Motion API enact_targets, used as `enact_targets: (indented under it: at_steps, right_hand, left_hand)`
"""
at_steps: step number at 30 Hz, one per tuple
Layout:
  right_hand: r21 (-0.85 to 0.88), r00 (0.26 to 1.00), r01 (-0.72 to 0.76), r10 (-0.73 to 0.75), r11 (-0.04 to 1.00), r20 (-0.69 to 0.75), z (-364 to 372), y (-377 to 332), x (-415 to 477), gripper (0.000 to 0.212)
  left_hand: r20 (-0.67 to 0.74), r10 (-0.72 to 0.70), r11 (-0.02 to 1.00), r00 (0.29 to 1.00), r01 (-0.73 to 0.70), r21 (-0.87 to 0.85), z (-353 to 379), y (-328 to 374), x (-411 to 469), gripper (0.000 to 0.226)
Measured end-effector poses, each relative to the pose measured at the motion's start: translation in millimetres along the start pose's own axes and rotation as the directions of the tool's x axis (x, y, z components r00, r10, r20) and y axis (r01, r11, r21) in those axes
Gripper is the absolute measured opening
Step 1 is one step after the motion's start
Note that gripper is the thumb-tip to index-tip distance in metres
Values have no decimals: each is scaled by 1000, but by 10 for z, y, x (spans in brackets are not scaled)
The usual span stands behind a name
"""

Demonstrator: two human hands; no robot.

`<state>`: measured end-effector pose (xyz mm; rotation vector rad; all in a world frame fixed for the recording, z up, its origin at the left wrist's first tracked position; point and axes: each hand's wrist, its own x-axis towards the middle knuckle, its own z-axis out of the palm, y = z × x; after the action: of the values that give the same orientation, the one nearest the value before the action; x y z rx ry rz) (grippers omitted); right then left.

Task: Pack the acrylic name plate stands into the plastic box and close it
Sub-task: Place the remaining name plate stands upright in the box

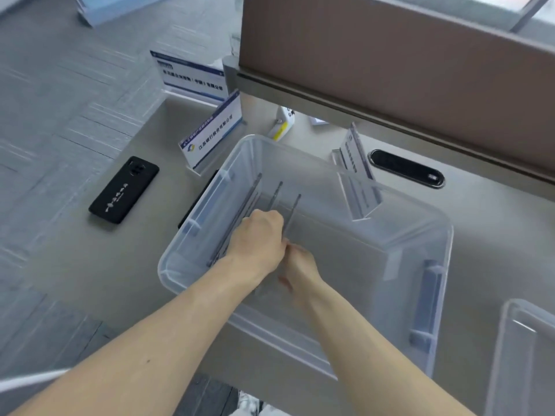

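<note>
A clear plastic box [444, 235] stands open on the grey desk. Several acrylic name plate stands [240, 214] stand on edge inside it along its left wall. Both hands are down in the box. My left hand [261, 238] is closed on the rightmost stand [292, 210] in that row. My right hand [300, 265] grips the near end of the same stand, fingers partly hidden. Outside the box, one stand with a printed card [210, 139] sits at its far left corner, another [192, 75] lies farther back, and a third [356, 157] leans behind the far rim.
A black phone [123, 190] lies face down left of the box. The clear lid [522, 355] rests at the lower right. A black oval cable port [407, 172] and a brown partition [390, 64] bound the desk's back. A small white and yellow item [280, 126] lies behind the box.
</note>
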<state>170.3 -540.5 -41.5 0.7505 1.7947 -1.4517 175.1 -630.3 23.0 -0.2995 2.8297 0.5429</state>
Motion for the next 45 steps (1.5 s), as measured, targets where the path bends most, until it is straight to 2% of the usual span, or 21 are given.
enact_targets:
  at_steps: [3,8,10,14,16,18,21,22,25,28,34,40,45]
  right_hand:
    - [11,1000,-4,4,1000,-5,11,-4,11,33]
    - [29,1000,-4,4,1000,-9,0,-20,7,25]
    - [27,1000,-13,12,1000,12,-1,-21,-24,32]
    - [0,1000,8,-8,1000,-2,-135,-143,-241,44]
    - [-23,991,119,-120,993,-55,-313,-308,-420,44]
    - [-22,958,270,-271,962,-95,-533,-541,-645,31]
    - [-50,888,429,-431,902,-162,-892,-954,-942,39]
    - [-62,858,481,-484,875,-172,-1012,-1081,-1002,36]
    - [-111,803,548,-558,829,-206,-1340,-1409,-1176,20]
    - [-188,758,585,-614,789,-218,-1620,-1643,-1176,22]
    - [-407,810,458,-560,790,-174,-1967,-1791,-664,32]
    - [-603,935,218,-341,768,-96,-2023,-1850,-92,56]
    - [-677,976,153,-218,720,-10,-1776,-1974,334,78]
  left_hand:
    - [-11,17,1000,1000,-17,10,-22,-4,5,19]
    - [-20,22,1000,1000,-21,15,-11,12,43,19]
    - [-12,22,1000,1000,-22,12,-9,5,50,21]
    - [27,-10,1000,1000,11,-15,-140,56,6,44]
    - [-4,-6,999,1000,6,-35,-318,111,-19,49]
    - [-49,28,996,998,-32,-89,-570,204,-32,47]
    - [-102,67,957,993,-93,-274,-1049,411,18,45]
    - [-114,78,937,990,-112,-331,-1204,494,64,44]
    - [-100,125,911,987,-154,-381,-1594,735,251,34]
    - [-78,152,929,985,-170,-328,-1765,901,504,27]
    - [23,195,970,980,-190,-153,-1555,991,983,28]
    - [138,195,975,971,-177,-133,-1228,786,1265,34]
    - [185,224,967,957,-195,-165,-1012,709,1573,30]
